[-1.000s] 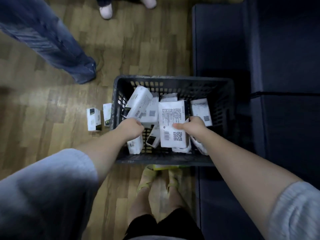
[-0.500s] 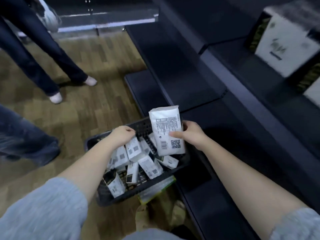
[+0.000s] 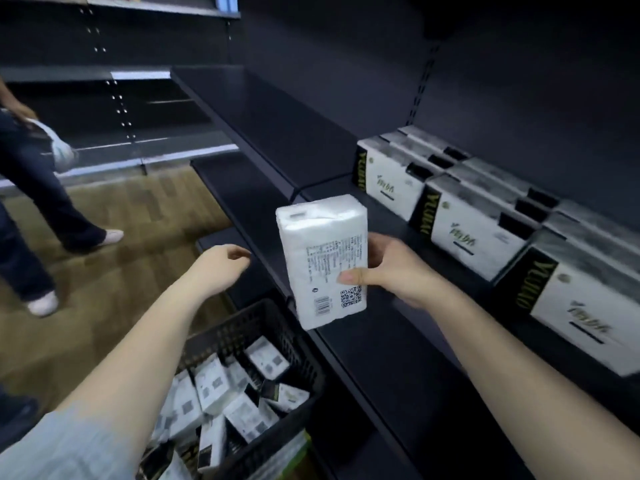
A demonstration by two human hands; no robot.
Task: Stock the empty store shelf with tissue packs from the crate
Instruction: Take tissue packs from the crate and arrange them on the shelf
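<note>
A bystander's legs [image 3: 41, 202] stand on the wooden floor at far left. The left hand [image 3: 221, 263] hangs above the crate [image 3: 298, 344], fingers loosely curled, holding nothing; many tissue packs [image 3: 211, 386] lie jumbled inside. The right hand [image 3: 391, 268] grips one tissue pack [image 3: 323, 258] upright by its side, thumb across the printed back, in front of the shelf [image 3: 391, 344]. Stocked packs [image 3: 474, 223] line the shelf further right. The carry-to-shelf step looks underway; next, the pack probably needs turning label-out and setting beside that row
</note>
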